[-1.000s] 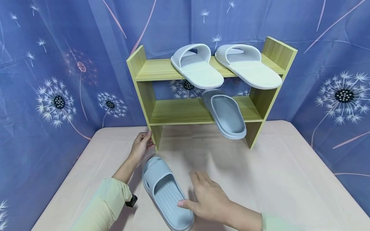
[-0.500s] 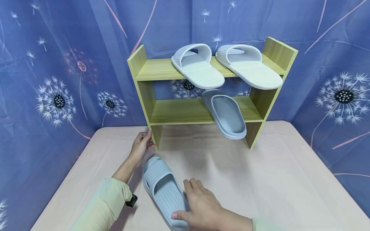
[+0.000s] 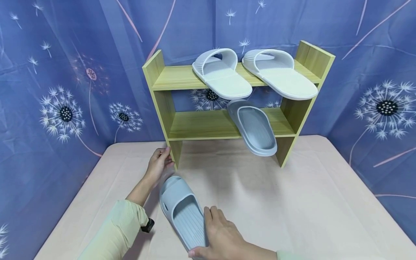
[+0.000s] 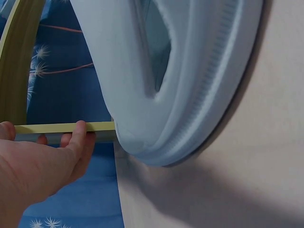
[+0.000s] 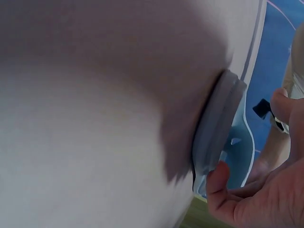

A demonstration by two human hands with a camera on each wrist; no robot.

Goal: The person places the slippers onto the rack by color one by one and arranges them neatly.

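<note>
A light blue slipper (image 3: 186,213) lies on the table, toe toward the rack, with a strap across its front. My right hand (image 3: 224,234) is at its right side near the heel. The fingers lie along the slipper's edge and the thumb spreads over the heel end, which is partly hidden; in the right wrist view a fingertip meets the side of the sole (image 5: 213,123). My left hand (image 3: 158,165) pinches the left side panel of the wooden shoe rack (image 3: 201,124) low down. In the left wrist view, thumb and fingers hold the panel's edge (image 4: 52,128).
Two white slippers (image 3: 224,81) (image 3: 287,81) stand side by side on the rack's top shelf. A grey-blue slipper (image 3: 256,128) rests on the middle shelf, its heel overhanging the front. A blue dandelion-print curtain (image 3: 81,43) surrounds the pale table (image 3: 308,209).
My right hand has moved left and down along the slipper toward its heel, against its right edge. The slipper, the rack and my left hand have stayed in place.
</note>
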